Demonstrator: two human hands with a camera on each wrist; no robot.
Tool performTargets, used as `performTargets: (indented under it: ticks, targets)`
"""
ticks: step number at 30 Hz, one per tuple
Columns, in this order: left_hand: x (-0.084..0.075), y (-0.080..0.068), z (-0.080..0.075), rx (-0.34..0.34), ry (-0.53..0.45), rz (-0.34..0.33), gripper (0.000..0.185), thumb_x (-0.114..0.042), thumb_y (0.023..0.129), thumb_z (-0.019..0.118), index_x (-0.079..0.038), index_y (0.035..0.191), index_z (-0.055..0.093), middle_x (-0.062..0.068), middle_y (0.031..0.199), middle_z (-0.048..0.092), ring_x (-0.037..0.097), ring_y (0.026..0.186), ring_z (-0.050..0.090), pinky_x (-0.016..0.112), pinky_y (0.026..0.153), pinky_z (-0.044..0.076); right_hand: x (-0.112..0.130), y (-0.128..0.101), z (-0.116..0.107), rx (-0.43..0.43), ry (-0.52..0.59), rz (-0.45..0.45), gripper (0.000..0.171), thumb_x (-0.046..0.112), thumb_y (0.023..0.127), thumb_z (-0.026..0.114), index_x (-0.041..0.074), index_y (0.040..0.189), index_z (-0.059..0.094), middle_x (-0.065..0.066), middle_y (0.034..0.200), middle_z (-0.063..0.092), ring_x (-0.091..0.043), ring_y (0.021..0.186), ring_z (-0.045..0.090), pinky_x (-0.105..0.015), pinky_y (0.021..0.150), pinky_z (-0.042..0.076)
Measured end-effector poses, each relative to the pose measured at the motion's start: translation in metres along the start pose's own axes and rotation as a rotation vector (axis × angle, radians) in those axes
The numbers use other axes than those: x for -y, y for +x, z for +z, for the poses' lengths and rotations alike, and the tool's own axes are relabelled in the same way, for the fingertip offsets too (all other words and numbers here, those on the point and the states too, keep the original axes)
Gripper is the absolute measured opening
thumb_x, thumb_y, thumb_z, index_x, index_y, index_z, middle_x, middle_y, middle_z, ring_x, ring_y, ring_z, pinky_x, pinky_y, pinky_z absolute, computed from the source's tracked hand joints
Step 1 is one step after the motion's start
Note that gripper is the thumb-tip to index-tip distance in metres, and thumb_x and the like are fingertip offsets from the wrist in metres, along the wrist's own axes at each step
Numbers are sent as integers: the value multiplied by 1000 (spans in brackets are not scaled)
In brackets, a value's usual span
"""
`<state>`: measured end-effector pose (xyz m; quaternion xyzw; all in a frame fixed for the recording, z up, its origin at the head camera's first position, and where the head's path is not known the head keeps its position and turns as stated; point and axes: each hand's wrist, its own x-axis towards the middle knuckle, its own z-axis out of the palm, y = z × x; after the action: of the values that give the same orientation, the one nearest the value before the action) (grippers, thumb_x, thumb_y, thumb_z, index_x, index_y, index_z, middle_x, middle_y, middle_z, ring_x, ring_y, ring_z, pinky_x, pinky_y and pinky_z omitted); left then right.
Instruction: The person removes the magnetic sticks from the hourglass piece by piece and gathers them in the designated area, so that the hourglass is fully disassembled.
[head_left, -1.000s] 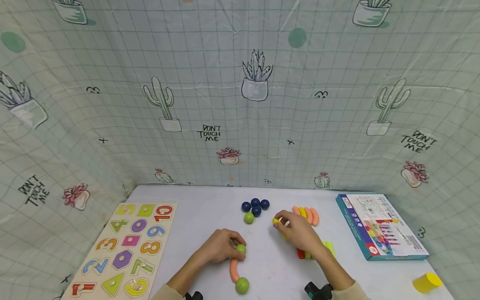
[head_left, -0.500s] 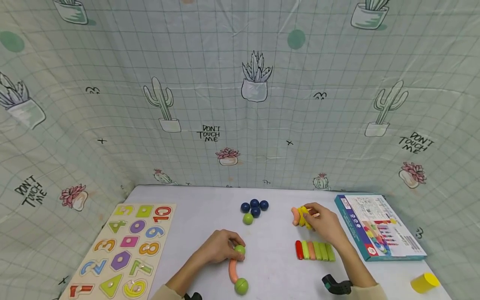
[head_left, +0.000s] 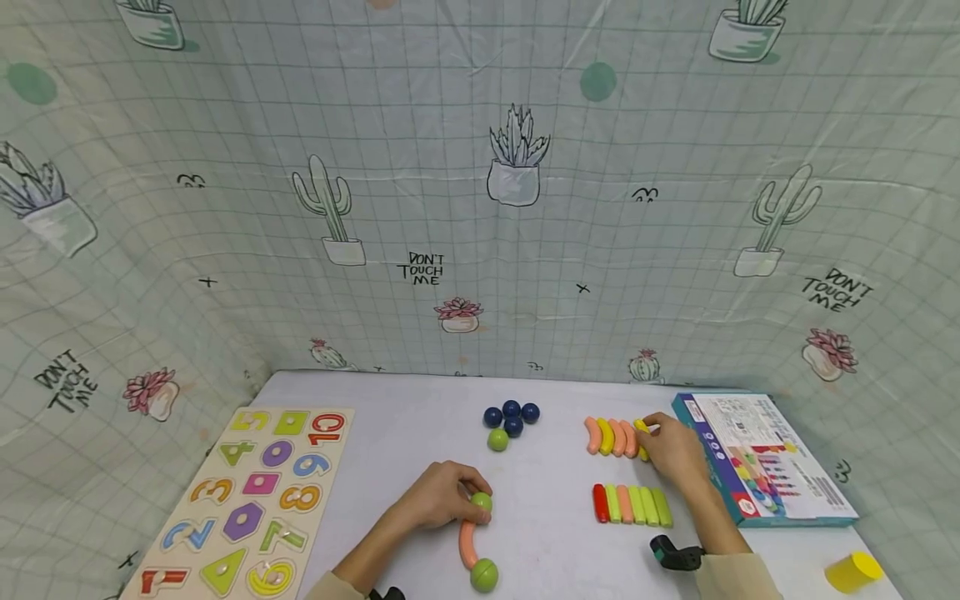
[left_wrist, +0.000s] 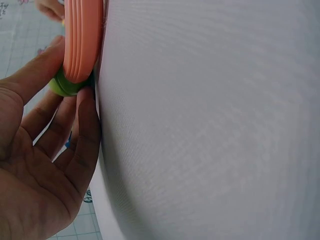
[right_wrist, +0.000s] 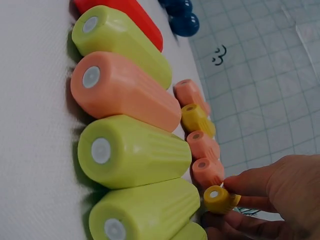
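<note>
My left hand (head_left: 441, 497) pinches a green ball (head_left: 482, 502) at the far end of a curved salmon stick (head_left: 467, 545). A second green ball (head_left: 484, 575) sits at that stick's near end. In the left wrist view the ribbed salmon stick (left_wrist: 82, 40) meets the green ball (left_wrist: 64, 86) between thumb and fingers. My right hand (head_left: 677, 452) pinches a curved yellow stick (right_wrist: 218, 200) at the right end of a row of curved sticks (head_left: 618, 437), salmon and yellow. Its round end shows a pale disc in the right wrist view.
Several straight sticks (head_left: 636, 505), red, lime and salmon, lie in a row nearer me. Dark blue balls (head_left: 512, 408) and a green ball (head_left: 498, 440) cluster at the back. A number puzzle board (head_left: 242, 518) is left; a box (head_left: 780, 467) and yellow cylinder (head_left: 853, 572) are right.
My right hand has carried the yellow stick from the middle of the table rightward, over the curved row, to its right end. My left hand has stayed on the green ball.
</note>
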<state>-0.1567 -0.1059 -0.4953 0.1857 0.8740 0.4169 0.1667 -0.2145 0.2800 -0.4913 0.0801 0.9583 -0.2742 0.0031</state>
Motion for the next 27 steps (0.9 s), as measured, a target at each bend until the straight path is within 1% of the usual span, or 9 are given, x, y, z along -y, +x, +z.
performTargets:
  ticks: [2,5,9,12,15,19,22,25,27]
  targets:
    - [0,0,1,1,-1,1,26,-24,74,90,-17,97,78,-9,84,69,6,73,61,25,68,48,-2,2,2,10,-30,16,41,22,98,61,-8,126,60,-20,96,69,-22,71,59,-31,57,46]
    - [1,0,1,1,-1,1,26,-24,74,90,-17,97,78,-10,84,69,6,72,61,25,67,48,-2,4,3,14,-43,20,41,21,98,60,-9,125,61,-20,95,69,-22,71,58,-31,57,45]
    - [2,0,1,-3,-2,2,26,-25,74,90,-18,97,78,-10,84,68,6,72,61,25,66,48,-1,6,3,15,-51,25,41,22,98,59,-8,126,61,-17,93,67,-24,74,57,-31,59,42]
    - [2,0,1,-4,-5,1,26,-24,74,90,-18,97,78,-10,84,68,7,71,61,25,66,48,0,6,2,32,-57,34,41,22,99,57,-8,127,61,-16,94,67,-26,78,56,-33,62,41]
    - [1,0,1,-7,0,-4,26,-24,74,89,-18,96,77,-10,84,68,7,70,60,24,65,47,2,6,1,53,-68,34,42,22,100,57,-10,127,61,-19,100,67,-28,82,56,-35,66,43]
    - [1,-1,1,-22,35,-5,25,-27,75,88,-20,95,75,-11,84,67,7,69,59,25,65,46,5,6,0,73,-81,23,44,23,100,56,-10,128,61,-21,105,68,-30,85,56,-38,69,44]
    - [0,-1,2,-51,82,2,25,-31,75,88,-21,93,74,-11,83,65,6,68,56,26,65,45,5,4,0,82,-78,21,47,25,100,56,-11,131,59,-18,97,67,-28,81,56,-36,65,42]
    - [0,-1,2,-79,123,10,26,-34,76,87,-20,92,72,-11,80,63,5,68,54,25,64,44,6,1,1,62,-90,3,47,25,99,57,-10,131,58,-21,100,63,-28,81,55,-35,63,43]
    - [0,-1,2,-86,138,5,26,-35,76,86,-19,91,72,-11,78,61,5,68,52,25,63,43,10,-2,2,32,-100,-30,46,25,99,58,-8,131,60,-25,105,62,-30,83,56,-40,65,48]
